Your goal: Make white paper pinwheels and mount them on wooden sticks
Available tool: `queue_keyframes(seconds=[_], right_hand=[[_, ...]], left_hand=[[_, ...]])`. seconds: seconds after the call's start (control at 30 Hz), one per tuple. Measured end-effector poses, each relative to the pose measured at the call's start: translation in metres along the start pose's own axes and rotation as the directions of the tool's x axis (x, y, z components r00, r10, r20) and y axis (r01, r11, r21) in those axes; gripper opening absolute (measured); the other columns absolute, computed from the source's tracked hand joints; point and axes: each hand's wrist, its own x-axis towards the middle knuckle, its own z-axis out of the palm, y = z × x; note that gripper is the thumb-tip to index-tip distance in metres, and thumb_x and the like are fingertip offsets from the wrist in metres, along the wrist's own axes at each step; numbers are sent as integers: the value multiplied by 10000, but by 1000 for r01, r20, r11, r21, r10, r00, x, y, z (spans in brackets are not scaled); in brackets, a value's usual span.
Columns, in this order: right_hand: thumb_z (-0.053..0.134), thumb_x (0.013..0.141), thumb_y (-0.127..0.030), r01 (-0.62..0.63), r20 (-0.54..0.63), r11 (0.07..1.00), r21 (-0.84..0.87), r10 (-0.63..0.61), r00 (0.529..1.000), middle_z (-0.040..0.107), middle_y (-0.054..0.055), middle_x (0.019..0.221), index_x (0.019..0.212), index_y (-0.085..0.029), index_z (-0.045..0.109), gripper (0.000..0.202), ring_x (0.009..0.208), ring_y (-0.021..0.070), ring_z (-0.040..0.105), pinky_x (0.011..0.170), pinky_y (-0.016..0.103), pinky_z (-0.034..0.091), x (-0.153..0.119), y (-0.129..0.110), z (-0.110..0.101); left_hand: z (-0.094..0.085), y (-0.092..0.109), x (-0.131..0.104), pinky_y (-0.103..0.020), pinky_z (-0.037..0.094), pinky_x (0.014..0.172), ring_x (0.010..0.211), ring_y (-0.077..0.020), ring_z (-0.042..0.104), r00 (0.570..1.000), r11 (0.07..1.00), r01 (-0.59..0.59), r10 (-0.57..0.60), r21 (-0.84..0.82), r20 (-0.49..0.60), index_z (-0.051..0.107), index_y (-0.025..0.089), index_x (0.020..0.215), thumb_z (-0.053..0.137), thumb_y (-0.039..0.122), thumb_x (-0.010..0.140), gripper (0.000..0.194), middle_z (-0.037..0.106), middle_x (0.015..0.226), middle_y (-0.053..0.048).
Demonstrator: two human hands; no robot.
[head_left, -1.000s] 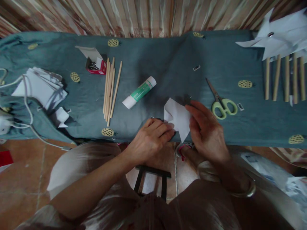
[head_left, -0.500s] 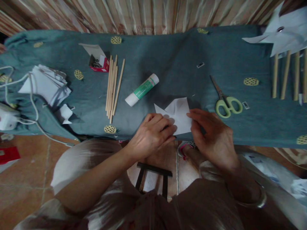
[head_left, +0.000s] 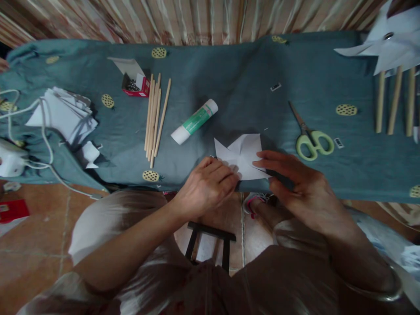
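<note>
A white folded paper [head_left: 244, 153] with pointed corners lies near the table's front edge. My left hand [head_left: 210, 183] is closed on its lower left part, the fingers curled and pressed together. At the paper's right side is my right hand [head_left: 298, 183], its fingers apart, the fingertips touching the right edge and the thumb near the lower right corner. A green and white glue stick [head_left: 194, 121] lies behind my left hand. Scissors with light green handles [head_left: 314, 142] rest to the right of the paper.
Wooden sticks [head_left: 153, 120] lie beside a small red box [head_left: 136, 85] of metal pieces. Paper sheets [head_left: 62, 116], a white cable [head_left: 47, 142] and a power strip [head_left: 11, 159] are at the left. A white pinwheel [head_left: 389, 43] and thicker sticks [head_left: 395, 100] are at the far right.
My right hand has shifted right, with its fingers spread wider. The paper has moved slightly right, and its lower right corner now points outward. My left hand's fingers are curled tighter.
</note>
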Motion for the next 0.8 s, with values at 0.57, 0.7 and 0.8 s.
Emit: queue_keyframes(seconds=[0.57, 0.7, 0.8], right_hand=[[602, 885, -213, 78, -55, 989, -126, -85, 995, 728, 37, 855, 838, -199, 687, 98, 825, 193, 653, 799, 368, 522, 8, -10, 15], [578, 891, -183, 116, -71, 972, -203, -132, 989, 707, 35, 809, 817, -207, 658, 112, 783, 193, 632, 778, 361, 504, 9, -12, 18], [570, 896, -183, 126, -91, 959, -254, -153, 984, 715, 73, 909, 807, -189, 657, 125, 887, 219, 635, 836, 383, 492, 8, -11, 21]], left_hand=[[-1, 6, -1, -331, 466, 792, 855, -174, 613, 1000, 999, -9, 10, -33, 14, 617, 118, 1075, 512, 209, 944, 191, 716, 954, -53], [0, 9, -1, -317, 461, 776, 868, -170, 610, 999, 998, -41, 42, -45, 19, 563, 124, 1196, 497, 193, 957, 257, 717, 971, -45], [2, 9, -3, -324, 461, 810, 946, -180, 607, 997, 995, -70, 73, -67, 36, 580, 133, 1175, 494, 170, 957, 237, 708, 1031, -63]])
